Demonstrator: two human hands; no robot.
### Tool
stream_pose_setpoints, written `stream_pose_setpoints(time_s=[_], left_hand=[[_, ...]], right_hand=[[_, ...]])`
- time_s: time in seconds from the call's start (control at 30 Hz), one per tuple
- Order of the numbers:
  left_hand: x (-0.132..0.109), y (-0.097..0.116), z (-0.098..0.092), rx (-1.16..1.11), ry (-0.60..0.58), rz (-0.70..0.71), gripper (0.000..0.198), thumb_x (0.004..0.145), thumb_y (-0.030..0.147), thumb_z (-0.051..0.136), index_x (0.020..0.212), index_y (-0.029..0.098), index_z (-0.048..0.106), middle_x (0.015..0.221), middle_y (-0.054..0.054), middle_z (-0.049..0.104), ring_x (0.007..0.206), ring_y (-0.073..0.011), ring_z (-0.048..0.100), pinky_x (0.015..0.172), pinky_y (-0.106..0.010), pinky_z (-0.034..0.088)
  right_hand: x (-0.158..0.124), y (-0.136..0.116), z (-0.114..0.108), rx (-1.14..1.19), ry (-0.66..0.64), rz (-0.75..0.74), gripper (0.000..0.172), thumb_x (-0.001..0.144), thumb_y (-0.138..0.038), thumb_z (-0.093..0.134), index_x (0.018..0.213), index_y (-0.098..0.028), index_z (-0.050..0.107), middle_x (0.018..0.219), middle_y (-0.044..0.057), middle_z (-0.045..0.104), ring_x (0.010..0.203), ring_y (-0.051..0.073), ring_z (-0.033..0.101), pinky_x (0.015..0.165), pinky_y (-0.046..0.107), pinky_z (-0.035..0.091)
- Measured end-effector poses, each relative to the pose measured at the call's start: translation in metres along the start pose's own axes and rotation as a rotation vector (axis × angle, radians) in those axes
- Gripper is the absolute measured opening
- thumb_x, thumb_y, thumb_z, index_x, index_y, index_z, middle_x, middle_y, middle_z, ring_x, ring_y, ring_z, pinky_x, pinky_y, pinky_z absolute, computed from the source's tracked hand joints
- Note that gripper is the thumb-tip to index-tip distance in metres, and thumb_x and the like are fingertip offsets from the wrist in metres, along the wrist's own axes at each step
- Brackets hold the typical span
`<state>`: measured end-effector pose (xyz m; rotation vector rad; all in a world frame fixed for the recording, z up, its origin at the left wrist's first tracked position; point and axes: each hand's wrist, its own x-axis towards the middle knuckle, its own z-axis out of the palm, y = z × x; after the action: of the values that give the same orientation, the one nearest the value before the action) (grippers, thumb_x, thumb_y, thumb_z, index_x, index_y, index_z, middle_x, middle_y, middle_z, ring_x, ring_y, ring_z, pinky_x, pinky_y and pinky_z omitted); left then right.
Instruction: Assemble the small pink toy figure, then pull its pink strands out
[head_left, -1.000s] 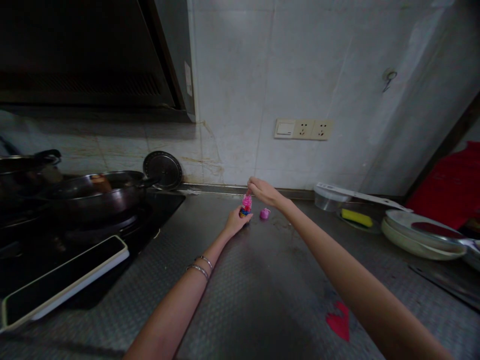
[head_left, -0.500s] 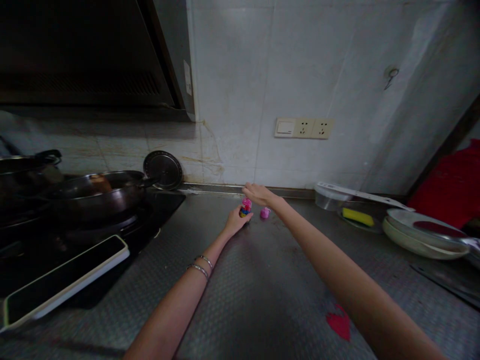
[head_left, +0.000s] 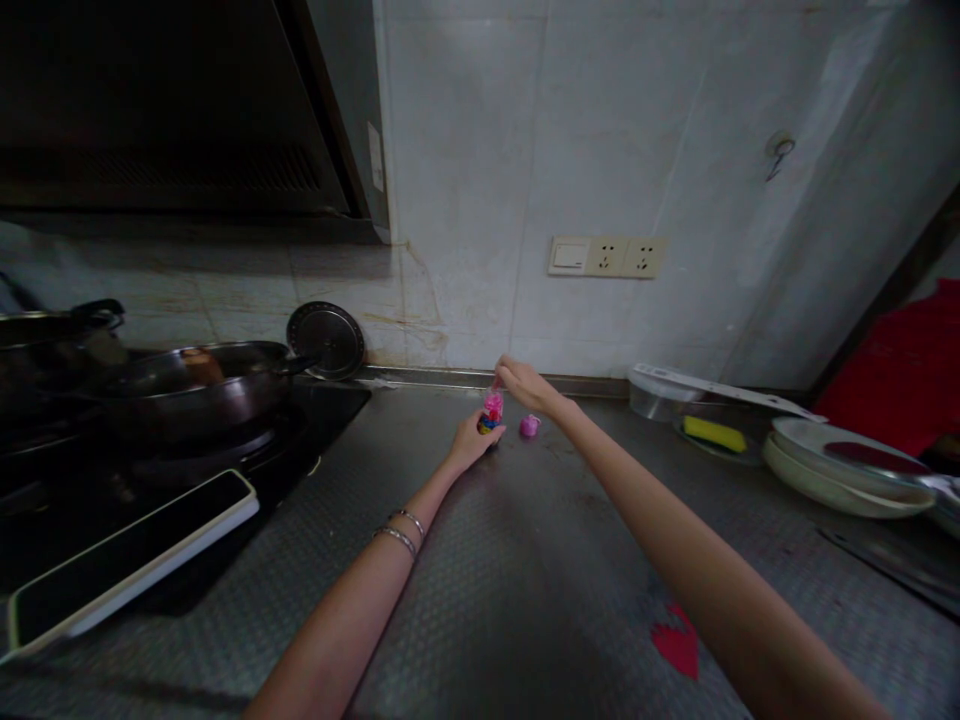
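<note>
A small pink toy stack (head_left: pixel 492 409) with a multicoloured base stands far back on the steel counter (head_left: pixel 525 590). My left hand (head_left: pixel 472 442) is closed around its base and wears two bangles at the wrist. My right hand (head_left: pixel 521 383) is just above the stack, fingertips pinched at its top. A loose pink piece (head_left: pixel 529 427) lies on the counter a little to the right of the stack.
A stove with a dark pan (head_left: pixel 187 385) and a lid (head_left: pixel 325 340) is at the left. A tablet (head_left: pixel 127 565) lies on the stove's front edge. Plates (head_left: pixel 840 470), a sponge (head_left: pixel 714 434) and a plastic box (head_left: pixel 660 395) sit at the right.
My right hand dipped onto the stack's top half a second ago and has risen slightly again. My left hand and the loose pink piece have stayed put.
</note>
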<state>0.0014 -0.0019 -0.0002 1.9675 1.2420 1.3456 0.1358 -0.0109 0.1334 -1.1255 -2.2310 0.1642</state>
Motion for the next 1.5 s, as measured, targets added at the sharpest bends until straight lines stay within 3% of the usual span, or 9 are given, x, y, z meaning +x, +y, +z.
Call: stream_pose_setpoints(time_s=[0.2,0.3,0.57,0.73,0.93,1.07,1.23,1.37,1.5], left_hand=[[0.011,-0.001,-0.005,-0.144,-0.010,-0.025,0.035,0.064,0.040,0.063,0.084,0.012,0.061,0.074,-0.003,0.062,0.064,-0.0129,0.053,0.063,-0.024,0.041],[0.024,0.005,-0.017,-0.207,0.045,-0.021,0.036,0.062,0.041,0.064,0.083,0.011,0.062,0.071,-0.003,0.061,0.063,-0.0125,0.052,0.062,-0.024,0.041],[0.048,0.036,-0.064,-0.129,0.108,0.009,0.038,0.059,0.042,0.066,0.081,0.012,0.063,0.072,-0.003,0.062,0.062,-0.0126,0.052,0.061,-0.023,0.040],[0.049,0.051,-0.072,-0.118,0.081,0.046,0.036,0.062,0.041,0.064,0.082,0.012,0.063,0.072,-0.003,0.062,0.063,-0.0131,0.053,0.060,-0.023,0.040],[0.046,0.044,-0.060,-0.099,0.022,0.060,0.035,0.061,0.040,0.065,0.082,0.012,0.063,0.073,-0.003,0.063,0.063,-0.0131,0.053,0.060,-0.023,0.040],[0.042,0.034,-0.046,-0.090,-0.020,0.041,0.034,0.060,0.038,0.065,0.082,0.012,0.063,0.074,-0.004,0.063,0.063,-0.0132,0.053,0.060,-0.023,0.040],[0.037,0.023,-0.031,-0.141,-0.020,0.006,0.036,0.061,0.038,0.065,0.084,0.010,0.063,0.073,-0.004,0.063,0.064,-0.0135,0.053,0.061,-0.024,0.041],[0.034,0.014,-0.027,-0.149,-0.029,-0.021,0.035,0.060,0.037,0.066,0.082,0.010,0.063,0.074,-0.005,0.062,0.065,-0.0138,0.053,0.061,-0.025,0.041],[0.028,0.003,-0.019,-0.110,-0.049,-0.026,0.036,0.060,0.038,0.066,0.083,0.010,0.063,0.074,-0.005,0.063,0.064,-0.0138,0.053,0.062,-0.025,0.041]], right_hand=[[-0.015,0.016,0.000,0.105,0.289,0.089,0.026,0.081,-0.027,0.030,0.073,-0.016,0.051,0.066,0.000,0.055,0.064,0.012,0.048,0.062,0.022,0.035],[-0.030,0.027,0.011,0.089,0.324,0.140,0.020,0.077,-0.028,0.038,0.074,-0.015,0.054,0.065,0.000,0.056,0.062,0.012,0.049,0.061,0.021,0.036],[-0.055,0.023,0.070,-0.121,-0.158,0.182,0.020,0.075,-0.027,0.049,0.082,-0.017,0.066,0.080,0.006,0.066,0.075,0.015,0.058,0.066,0.021,0.038],[-0.053,0.007,0.097,-0.108,-0.180,0.224,0.028,0.077,-0.030,0.050,0.100,-0.019,0.062,0.091,0.006,0.065,0.085,0.016,0.059,0.069,0.021,0.039],[-0.050,0.000,0.112,-0.094,-0.191,0.255,0.033,0.079,-0.029,0.049,0.110,-0.020,0.055,0.096,0.007,0.062,0.084,0.016,0.058,0.066,0.021,0.039],[-0.050,0.004,0.112,-0.079,-0.202,0.199,0.034,0.078,-0.014,0.043,0.110,-0.017,0.054,0.097,0.009,0.062,0.084,0.015,0.058,0.069,0.021,0.039],[-0.060,0.024,0.101,-0.009,-0.172,0.105,0.033,0.072,-0.005,0.041,0.097,-0.013,0.062,0.087,0.008,0.065,0.081,0.015,0.058,0.073,0.022,0.040],[-0.071,0.048,0.078,0.060,-0.111,0.140,0.026,0.073,-0.010,0.044,0.090,-0.013,0.063,0.071,0.005,0.064,0.066,0.013,0.055,0.064,0.022,0.041],[-0.060,0.054,0.044,0.155,0.085,0.218,0.022,0.073,-0.021,0.049,0.087,-0.012,0.063,0.067,0.003,0.062,0.059,0.012,0.052,0.058,0.022,0.040]])
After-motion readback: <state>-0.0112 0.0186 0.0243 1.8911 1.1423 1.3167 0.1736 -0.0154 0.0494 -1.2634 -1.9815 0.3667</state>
